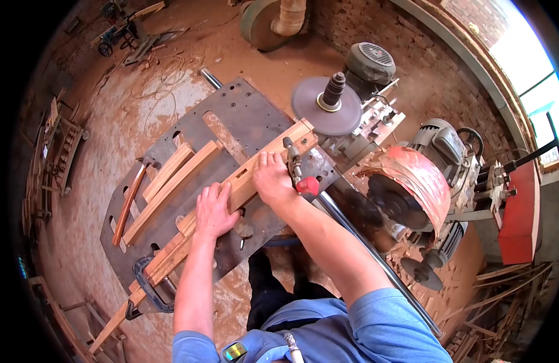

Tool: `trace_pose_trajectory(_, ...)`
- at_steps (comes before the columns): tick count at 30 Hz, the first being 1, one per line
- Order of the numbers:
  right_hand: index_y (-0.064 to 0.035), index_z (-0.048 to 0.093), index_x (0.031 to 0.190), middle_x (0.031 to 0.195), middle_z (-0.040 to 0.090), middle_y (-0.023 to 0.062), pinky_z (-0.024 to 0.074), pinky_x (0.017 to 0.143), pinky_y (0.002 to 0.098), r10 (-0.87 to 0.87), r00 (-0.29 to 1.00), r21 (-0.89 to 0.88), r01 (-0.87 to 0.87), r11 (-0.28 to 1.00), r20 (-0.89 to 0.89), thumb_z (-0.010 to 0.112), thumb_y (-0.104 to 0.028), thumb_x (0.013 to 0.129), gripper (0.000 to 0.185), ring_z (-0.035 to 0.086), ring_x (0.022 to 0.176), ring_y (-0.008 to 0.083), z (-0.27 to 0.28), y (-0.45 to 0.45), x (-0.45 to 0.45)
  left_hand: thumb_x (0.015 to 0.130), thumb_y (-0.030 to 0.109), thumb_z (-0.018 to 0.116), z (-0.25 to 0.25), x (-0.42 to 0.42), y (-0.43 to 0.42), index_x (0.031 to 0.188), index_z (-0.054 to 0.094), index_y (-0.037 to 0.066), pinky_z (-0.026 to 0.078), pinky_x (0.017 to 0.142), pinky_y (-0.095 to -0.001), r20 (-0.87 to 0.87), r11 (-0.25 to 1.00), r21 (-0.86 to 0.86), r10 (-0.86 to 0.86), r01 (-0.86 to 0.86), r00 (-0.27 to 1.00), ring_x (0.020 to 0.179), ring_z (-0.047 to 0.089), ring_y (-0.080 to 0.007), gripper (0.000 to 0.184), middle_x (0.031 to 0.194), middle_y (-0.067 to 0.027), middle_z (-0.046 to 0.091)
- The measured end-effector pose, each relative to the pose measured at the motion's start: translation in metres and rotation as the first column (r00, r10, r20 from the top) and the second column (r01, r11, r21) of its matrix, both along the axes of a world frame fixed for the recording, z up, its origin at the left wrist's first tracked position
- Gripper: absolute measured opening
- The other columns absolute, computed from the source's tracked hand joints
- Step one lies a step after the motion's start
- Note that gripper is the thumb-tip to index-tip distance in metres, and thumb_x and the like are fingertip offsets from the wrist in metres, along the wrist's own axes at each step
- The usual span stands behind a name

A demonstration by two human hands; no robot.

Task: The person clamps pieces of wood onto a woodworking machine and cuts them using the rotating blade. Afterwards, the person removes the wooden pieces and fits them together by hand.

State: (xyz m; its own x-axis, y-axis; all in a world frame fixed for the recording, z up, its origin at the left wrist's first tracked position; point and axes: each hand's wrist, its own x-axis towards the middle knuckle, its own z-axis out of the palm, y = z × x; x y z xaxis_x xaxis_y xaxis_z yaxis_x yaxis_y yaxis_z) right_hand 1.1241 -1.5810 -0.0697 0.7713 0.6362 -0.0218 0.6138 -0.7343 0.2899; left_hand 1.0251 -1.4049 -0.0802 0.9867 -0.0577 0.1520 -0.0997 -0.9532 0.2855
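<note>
A long wooden piece (243, 175) lies diagonally across the dark metal table (198, 127). My left hand (214, 212) rests on its middle, fingers spread and holding nothing. Farther up, my right hand (273, 176) lies on the same wood with its fingers side by side, beside a toggle clamp (292, 158) with a red handle tip (308, 186). A dark C-clamp (147, 284) sits around the lower left end of the wood. Left of my hands are two curved wooden strips (170, 192) and a hammer (132, 199) with a wooden handle.
Right of the table's far end is a round disc (326, 106) on a spindle. A motor (370, 63) stands behind it. Farther right is a machine with a pinkish-red hood (415, 181). A steel rail (376, 260) runs along the table's right side. Scrap wood (515, 290) lies lower right.
</note>
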Motion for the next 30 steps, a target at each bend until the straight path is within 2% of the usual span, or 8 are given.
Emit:
trace_pose_trajectory(4, 0.0050, 0.061, 0.131, 0.144, 0.052, 0.0255, 0.0363, 0.111, 0.0498, -0.025, 0.999, -0.006, 0.025, 1.000, -0.026, 0.052, -0.020, 0.093, 0.046, 0.053, 0.130, 0.0393, -0.006, 0.016, 0.017, 0.060, 0.029, 0.087, 0.002, 0.015, 0.013, 0.128, 0.059, 0.005, 0.043, 0.094, -0.0453, -0.011, 1.000, -0.002, -0.003, 0.003, 1.000, 0.116, 0.051, -0.0337, 0.078, 0.125, -0.0158, 0.055)
trace_pose_trajectory(14, 0.0010, 0.059, 0.135, 0.147, 0.049, 0.0225, 0.0346, 0.112, 0.0472, -0.040, 0.998, -0.001, 0.040, 0.999, -0.045, 0.051, -0.020, 0.095, 0.046, 0.051, 0.131, 0.0373, -0.010, 0.072, 0.078, 0.062, 0.028, 0.085, 0.003, 0.071, 0.071, 0.130, 0.059, 0.007, 0.043, 0.096, -0.0440, 0.023, 1.000, 0.006, -0.004, 0.003, 1.000, 0.116, 0.051, -0.0318, 0.076, 0.125, -0.0136, 0.056)
trace_pose_trajectory(17, 0.0016, 0.054, 0.139, 0.150, 0.045, 0.0225, 0.0322, 0.114, 0.0466, -0.066, 0.992, -0.028, 0.063, 0.998, -0.105, 0.051, -0.020, 0.095, 0.049, 0.046, 0.135, 0.0367, -0.006, 0.092, 0.097, 0.070, 0.034, 0.081, 0.005, 0.090, 0.091, 0.131, 0.058, 0.006, 0.043, 0.097, -0.0438, 0.025, 1.000, -0.001, -0.005, 0.005, 1.000, 0.118, 0.051, -0.0318, 0.071, 0.125, -0.0155, 0.057)
trace_pose_trajectory(20, 0.0022, 0.051, 0.141, 0.153, 0.041, 0.0216, 0.0308, 0.115, 0.0460, -0.119, 0.988, 0.074, 0.127, 0.989, -0.095, 0.052, -0.019, 0.095, 0.051, 0.041, 0.140, 0.0355, -0.017, 0.109, 0.109, 0.081, 0.040, 0.071, -0.017, 0.120, 0.120, 0.132, 0.058, 0.005, 0.044, 0.098, -0.0441, -0.002, 0.973, -0.201, 0.116, -0.114, 0.993, 0.120, 0.051, -0.0316, 0.063, 0.122, -0.0160, 0.060)
trace_pose_trajectory(23, -0.0010, 0.049, 0.143, 0.154, 0.039, 0.0210, 0.0304, 0.115, 0.0484, -0.041, 0.993, 0.167, 0.060, 0.984, -0.114, 0.056, -0.023, 0.092, 0.055, 0.037, 0.142, 0.0351, -0.021, 0.111, 0.109, 0.090, 0.040, 0.061, -0.012, 0.160, 0.138, 0.129, 0.061, 0.003, 0.043, 0.102, -0.0425, -0.170, 0.972, -0.224, 0.026, -0.064, 0.985, 0.121, 0.051, -0.0327, 0.053, 0.121, -0.0160, 0.062)
trace_pose_trajectory(24, -0.0018, 0.050, 0.142, 0.154, 0.039, 0.0210, 0.0304, 0.115, 0.0489, -0.001, 0.994, 0.211, 0.024, 0.977, -0.111, 0.058, -0.024, 0.091, 0.057, 0.037, 0.142, 0.0352, -0.017, 0.108, 0.104, 0.090, 0.038, 0.061, -0.005, 0.173, 0.136, 0.123, 0.063, 0.003, 0.043, 0.102, -0.0432, -0.173, 0.982, -0.184, -0.002, -0.031, 0.985, 0.120, 0.052, -0.0323, 0.049, 0.120, -0.0150, 0.063)
trace_pose_trajectory(27, 0.0005, 0.049, 0.137, 0.148, 0.043, 0.0236, 0.0295, 0.117, 0.0517, 0.124, 0.969, 0.577, 0.022, 0.816, -0.213, 0.075, -0.024, 0.077, 0.069, 0.036, 0.141, 0.0407, -0.006, 0.105, 0.086, 0.089, 0.032, 0.060, 0.012, 0.207, 0.117, 0.106, 0.070, 0.002, 0.042, 0.102, -0.0445, -0.204, 0.990, -0.125, -0.091, 0.066, 0.975, 0.120, 0.052, -0.0316, 0.036, 0.119, -0.0140, 0.065)
trace_pose_trajectory(30, 0.0039, 0.047, 0.134, 0.145, 0.043, 0.0257, 0.0292, 0.117, 0.0518, 0.163, 0.959, 0.704, 0.051, 0.709, -0.233, 0.077, -0.021, 0.076, 0.071, 0.036, 0.140, 0.0435, -0.011, 0.101, 0.079, 0.088, 0.029, 0.059, 0.018, 0.228, 0.101, 0.107, 0.070, 0.002, 0.041, 0.102, -0.0453, -0.298, 0.996, 0.009, -0.078, 0.085, 0.951, 0.121, 0.052, -0.0314, 0.035, 0.119, -0.0148, 0.065)
